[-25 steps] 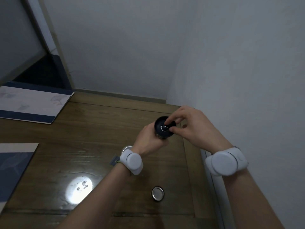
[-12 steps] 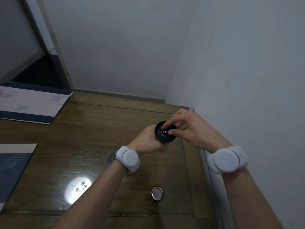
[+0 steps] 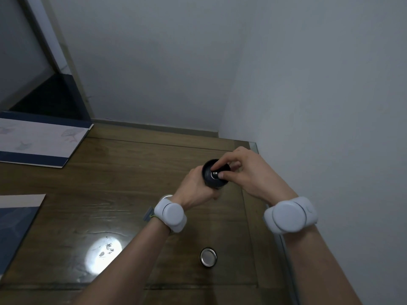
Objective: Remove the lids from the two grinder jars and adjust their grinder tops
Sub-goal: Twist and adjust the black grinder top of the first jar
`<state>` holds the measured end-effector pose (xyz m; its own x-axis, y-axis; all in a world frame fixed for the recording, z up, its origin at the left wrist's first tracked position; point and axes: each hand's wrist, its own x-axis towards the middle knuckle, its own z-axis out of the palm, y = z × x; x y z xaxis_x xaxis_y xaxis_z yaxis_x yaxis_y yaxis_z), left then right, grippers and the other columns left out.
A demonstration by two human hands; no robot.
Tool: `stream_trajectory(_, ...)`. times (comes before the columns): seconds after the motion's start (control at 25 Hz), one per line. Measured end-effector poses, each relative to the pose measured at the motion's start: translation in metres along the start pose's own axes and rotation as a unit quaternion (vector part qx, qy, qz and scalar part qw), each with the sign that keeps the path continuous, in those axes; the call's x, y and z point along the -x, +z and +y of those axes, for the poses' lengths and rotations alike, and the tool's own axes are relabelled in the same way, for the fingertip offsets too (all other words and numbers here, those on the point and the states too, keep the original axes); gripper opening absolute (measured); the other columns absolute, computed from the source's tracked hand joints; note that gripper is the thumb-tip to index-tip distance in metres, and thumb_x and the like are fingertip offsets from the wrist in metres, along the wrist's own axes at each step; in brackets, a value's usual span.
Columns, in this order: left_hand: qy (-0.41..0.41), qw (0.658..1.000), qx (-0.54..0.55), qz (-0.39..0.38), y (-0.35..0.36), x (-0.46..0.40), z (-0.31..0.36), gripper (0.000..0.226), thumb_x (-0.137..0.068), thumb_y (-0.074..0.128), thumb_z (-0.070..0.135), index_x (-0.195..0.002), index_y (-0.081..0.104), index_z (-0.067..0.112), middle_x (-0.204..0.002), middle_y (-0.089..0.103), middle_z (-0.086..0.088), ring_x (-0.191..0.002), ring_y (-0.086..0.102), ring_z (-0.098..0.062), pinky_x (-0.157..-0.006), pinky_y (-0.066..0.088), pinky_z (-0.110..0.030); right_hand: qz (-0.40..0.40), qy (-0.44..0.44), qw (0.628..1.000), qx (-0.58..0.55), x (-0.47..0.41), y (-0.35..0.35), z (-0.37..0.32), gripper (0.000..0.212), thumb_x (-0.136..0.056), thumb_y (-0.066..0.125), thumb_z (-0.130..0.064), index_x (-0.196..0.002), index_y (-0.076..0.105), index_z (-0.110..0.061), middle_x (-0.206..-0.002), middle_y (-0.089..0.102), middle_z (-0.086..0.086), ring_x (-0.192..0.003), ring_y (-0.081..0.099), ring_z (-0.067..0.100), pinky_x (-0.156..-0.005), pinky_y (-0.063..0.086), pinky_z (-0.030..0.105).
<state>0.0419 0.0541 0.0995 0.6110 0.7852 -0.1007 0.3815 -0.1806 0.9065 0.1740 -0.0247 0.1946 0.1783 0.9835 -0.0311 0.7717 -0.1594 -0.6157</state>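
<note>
My left hand (image 3: 197, 189) is wrapped around a grinder jar, whose black grinder top (image 3: 212, 180) faces the camera; the jar's body is hidden in my palm. My right hand (image 3: 246, 172) reaches in from the right, thumb and forefinger pinched on the small silver knob (image 3: 214, 174) at the centre of that top. A round silver lid (image 3: 208, 257) lies flat on the wooden table nearer to me. A second silvery round thing (image 3: 165, 196) peeks out behind my left wristband, mostly hidden.
The wooden table (image 3: 110, 183) has a glass sheet over it, with a glare spot at front left. Blue and white placemats (image 3: 41, 143) lie at the far left, another (image 3: 13, 225) at the near left. White walls stand close behind and to the right.
My right thumb and forefinger have shifted around the silver knob, and both hands with the jar have drifted slightly. The lid on the table has stayed put.
</note>
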Motion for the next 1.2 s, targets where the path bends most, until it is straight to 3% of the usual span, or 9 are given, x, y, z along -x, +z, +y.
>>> stream_trajectory(0.16,-0.023,0.995,0.028,0.090,0.010,0.002,0.002,0.046,-0.053,0.068,0.024,-0.098,0.074,0.028,-0.087,0.079,-0.001,-0.086,0.075,-0.027,-0.075,0.062,-0.053,0.076,0.033,0.997,-0.002,0.002,0.018,-0.007,0.021,-0.086,0.077,-0.025,-0.086,0.068,-0.044,-0.104,0.055,-0.010,-0.094,0.065,0.014,-0.087,0.055,0.041)
stream_trajectory(0.32,-0.007,0.984,0.061,0.167,0.019,0.014,0.005,0.041,-0.069,0.067,0.033,-0.109,0.073,0.029,-0.095,0.078,0.009,-0.093,0.074,-0.016,-0.081,0.060,-0.043,0.112,0.043,0.993,-0.015,0.008,0.033,-0.010,0.019,-0.087,0.075,-0.022,-0.093,0.068,-0.038,-0.112,0.057,-0.007,-0.102,0.065,0.017,-0.088,0.055,0.036)
stream_trajectory(0.4,-0.004,0.978,0.067,0.199,0.022,0.019,0.010,0.039,-0.073,0.070,0.033,-0.111,0.072,0.025,-0.093,0.075,0.010,-0.095,0.073,-0.022,-0.077,0.054,-0.037,0.134,0.044,0.990,-0.026,0.011,0.038,-0.009,0.018,-0.088,0.075,-0.021,-0.095,0.068,-0.036,-0.112,0.058,-0.006,-0.103,0.065,0.018,-0.088,0.056,0.035)
stream_trajectory(0.56,-0.022,0.964,0.036,0.263,0.029,0.021,0.014,0.029,-0.082,0.073,0.027,-0.107,0.073,0.015,-0.097,0.079,-0.010,-0.095,0.071,-0.037,-0.070,0.039,-0.032,0.159,0.052,0.985,-0.048,0.013,0.044,-0.009,0.015,-0.088,0.074,-0.022,-0.098,0.070,-0.033,-0.112,0.058,-0.005,-0.100,0.066,0.016,-0.085,0.056,0.033)
stream_trajectory(0.68,-0.037,0.952,0.039,0.302,0.032,0.022,0.016,0.017,-0.085,0.076,0.018,-0.101,0.073,0.012,-0.090,0.078,-0.014,-0.087,0.071,-0.040,-0.067,0.036,-0.032,0.185,0.056,0.980,-0.055,0.014,0.047,-0.013,0.014,-0.089,0.074,-0.022,-0.100,0.071,-0.030,-0.113,0.059,-0.005,-0.099,0.065,0.015,-0.077,0.051,0.023)
stream_trajectory(0.8,-0.037,0.945,0.031,0.324,0.031,0.022,0.020,0.016,-0.087,0.075,0.019,-0.100,0.073,0.011,-0.089,0.078,-0.016,-0.086,0.070,-0.043,-0.067,0.034,-0.031,0.222,0.054,0.972,-0.045,0.017,0.052,-0.016,0.012,-0.088,0.074,-0.025,-0.098,0.070,-0.030,-0.110,0.058,-0.008,-0.100,0.063,0.013,-0.069,0.041,0.016)
stream_trajectory(0.92,-0.026,0.946,0.018,0.323,0.029,0.023,0.024,0.021,-0.087,0.075,0.025,-0.102,0.073,0.010,-0.092,0.078,-0.016,-0.090,0.070,-0.043,-0.069,0.034,-0.031,0.252,0.011,0.967,-0.034,0.019,0.053,-0.014,0.013,-0.085,0.076,-0.024,-0.096,0.071,-0.029,-0.105,0.059,-0.009,-0.102,0.060,0.014,-0.077,0.048,0.022)
stream_trajectory(1.08,-0.011,0.944,-0.005,0.329,0.027,0.024,0.025,0.031,-0.083,0.079,0.028,-0.110,0.075,0.015,-0.096,0.080,-0.013,-0.093,0.071,-0.042,-0.070,0.034,-0.031,0.233,-0.017,0.972,0.023,0.016,0.037,-0.008,0.018,-0.082,0.079,-0.029,-0.098,0.073,-0.032,-0.105,0.057,-0.010,-0.104,0.054,0.011,-0.075,0.044,0.018)
stream_trajectory(1.2,-0.004,0.946,-0.012,0.324,0.025,0.024,0.026,0.039,-0.080,0.083,0.033,-0.115,0.075,0.018,-0.099,0.080,-0.011,-0.095,0.071,-0.039,-0.070,0.033,-0.031,0.197,-0.024,0.980,0.029,0.011,0.026,-0.008,0.020,-0.080,0.082,-0.030,-0.098,0.073,-0.033,-0.106,0.056,-0.010,-0.106,0.054,0.012,-0.078,0.052,0.027)
